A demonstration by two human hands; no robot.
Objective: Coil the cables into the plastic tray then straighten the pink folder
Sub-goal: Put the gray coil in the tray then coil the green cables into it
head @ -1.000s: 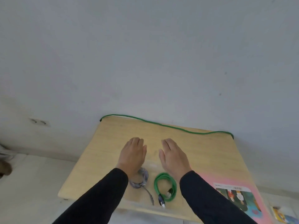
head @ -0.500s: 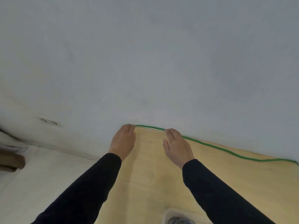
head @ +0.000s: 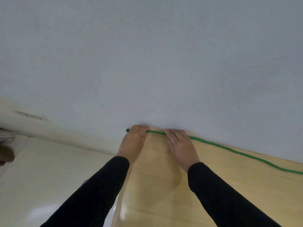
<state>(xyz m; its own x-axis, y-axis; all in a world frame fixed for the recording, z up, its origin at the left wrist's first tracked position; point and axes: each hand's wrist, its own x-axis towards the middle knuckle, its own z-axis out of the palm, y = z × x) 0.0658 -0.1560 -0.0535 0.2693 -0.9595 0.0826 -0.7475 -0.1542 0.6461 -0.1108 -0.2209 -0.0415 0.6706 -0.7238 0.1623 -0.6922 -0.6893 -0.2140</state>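
Your left hand (head: 132, 141) and right hand (head: 179, 144) both curl onto the green cable (head: 229, 149) at the desk's (head: 157, 185) 12 o'clock edge — pinching it, ready to gather and coil.

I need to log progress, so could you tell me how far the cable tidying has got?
Nothing finished shows in this view. In hand: the left hand and right hand are on the green cable at the table back edge. Tray and pink folder are out of view.

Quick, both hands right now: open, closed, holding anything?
Left hand: fingers curled over the green cable near its dark end plug at the table's far edge.
Right hand: fingers down on the same cable; whether it grips cannot be told.
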